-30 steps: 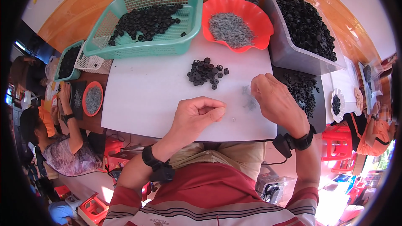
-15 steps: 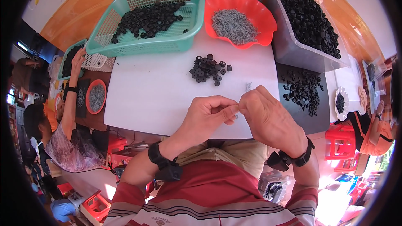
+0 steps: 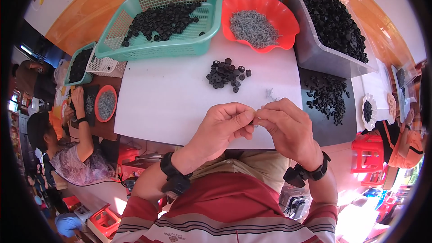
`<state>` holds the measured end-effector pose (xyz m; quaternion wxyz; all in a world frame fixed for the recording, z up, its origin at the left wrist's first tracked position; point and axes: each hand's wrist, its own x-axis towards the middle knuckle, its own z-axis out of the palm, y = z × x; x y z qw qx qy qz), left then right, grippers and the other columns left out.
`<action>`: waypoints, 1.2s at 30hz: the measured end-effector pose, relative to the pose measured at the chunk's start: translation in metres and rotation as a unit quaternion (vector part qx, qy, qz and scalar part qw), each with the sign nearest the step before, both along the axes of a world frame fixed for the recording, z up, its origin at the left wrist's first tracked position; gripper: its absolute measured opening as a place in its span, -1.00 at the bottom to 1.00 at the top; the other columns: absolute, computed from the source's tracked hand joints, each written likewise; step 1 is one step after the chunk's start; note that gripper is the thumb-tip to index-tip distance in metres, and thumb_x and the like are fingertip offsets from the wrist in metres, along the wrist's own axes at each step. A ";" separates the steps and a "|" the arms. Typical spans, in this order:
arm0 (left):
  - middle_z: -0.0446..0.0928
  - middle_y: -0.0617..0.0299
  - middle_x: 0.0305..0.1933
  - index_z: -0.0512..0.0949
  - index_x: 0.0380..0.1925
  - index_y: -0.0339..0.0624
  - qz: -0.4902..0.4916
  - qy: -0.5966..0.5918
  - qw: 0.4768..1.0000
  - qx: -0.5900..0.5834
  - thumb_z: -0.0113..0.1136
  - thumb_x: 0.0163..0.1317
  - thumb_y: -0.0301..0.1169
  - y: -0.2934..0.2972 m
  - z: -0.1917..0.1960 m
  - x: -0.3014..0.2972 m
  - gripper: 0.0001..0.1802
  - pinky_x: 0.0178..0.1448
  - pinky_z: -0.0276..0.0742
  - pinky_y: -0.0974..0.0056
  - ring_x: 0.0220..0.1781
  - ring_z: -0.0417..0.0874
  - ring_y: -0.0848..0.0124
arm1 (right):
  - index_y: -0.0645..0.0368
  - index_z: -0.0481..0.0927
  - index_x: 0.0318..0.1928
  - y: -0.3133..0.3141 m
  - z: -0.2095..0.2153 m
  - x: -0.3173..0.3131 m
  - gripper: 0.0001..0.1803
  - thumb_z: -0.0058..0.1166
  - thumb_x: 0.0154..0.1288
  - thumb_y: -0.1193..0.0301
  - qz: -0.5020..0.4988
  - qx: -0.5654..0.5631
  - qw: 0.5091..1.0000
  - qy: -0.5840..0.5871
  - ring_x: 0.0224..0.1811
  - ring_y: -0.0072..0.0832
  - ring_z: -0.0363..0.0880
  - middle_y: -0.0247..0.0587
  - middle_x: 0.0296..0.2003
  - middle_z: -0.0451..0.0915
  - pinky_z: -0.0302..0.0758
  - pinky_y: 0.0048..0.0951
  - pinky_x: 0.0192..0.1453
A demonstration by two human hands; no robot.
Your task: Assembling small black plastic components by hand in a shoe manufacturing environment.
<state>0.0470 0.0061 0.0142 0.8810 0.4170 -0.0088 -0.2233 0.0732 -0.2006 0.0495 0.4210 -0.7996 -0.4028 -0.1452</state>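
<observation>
My left hand (image 3: 222, 123) and right hand (image 3: 288, 128) meet fingertip to fingertip over near edge of white desk (image 3: 166, 103), pinching something tiny I can't make out. Small pile of black rings (image 3: 226, 74) lies beyond hands. Teal basket (image 3: 135, 47) with black parts far left, red bowl (image 3: 288, 22) of grey screws beside it, grey bin (image 3: 315, 56) of black parts at right.

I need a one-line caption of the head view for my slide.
Left hand and right hand meet fingertip to fingertip over a white table, near a small pile of black ring-shaped parts.
</observation>
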 end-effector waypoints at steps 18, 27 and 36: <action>0.69 0.19 -0.07 0.65 0.06 -0.30 -0.030 0.081 0.993 -0.085 0.25 0.48 -0.39 0.003 0.002 -0.002 -0.74 0.05 0.77 0.38 -0.11 0.75 0.48 | 0.28 0.58 -0.07 0.001 -0.012 -0.011 -0.74 0.27 0.26 0.71 -0.001 0.059 0.998 0.034 -0.34 -0.14 0.63 -0.04 -0.25 0.60 0.60 -0.28 -0.27; 0.70 0.14 -0.01 0.64 0.09 -0.32 -0.017 0.071 0.994 -0.085 0.24 0.48 -0.45 0.001 -0.001 -0.005 -0.74 0.13 0.77 0.32 -0.05 0.77 0.42 | 0.28 0.58 -0.07 -0.002 -0.015 -0.017 -0.75 0.25 0.27 0.71 -0.025 0.048 0.997 0.051 -0.33 -0.09 0.64 -0.02 -0.24 0.59 0.60 -0.25 -0.27; 0.71 0.05 -0.02 0.64 0.05 -0.33 0.004 0.059 0.998 -0.036 0.25 0.44 -0.53 -0.001 -0.003 -0.008 -0.76 0.07 0.81 0.27 -0.09 0.80 0.31 | 0.28 0.57 -0.09 -0.001 -0.016 -0.019 -0.78 0.24 0.28 0.71 -0.031 0.032 0.996 0.074 -0.33 -0.08 0.64 -0.01 -0.23 0.59 0.60 -0.24 -0.27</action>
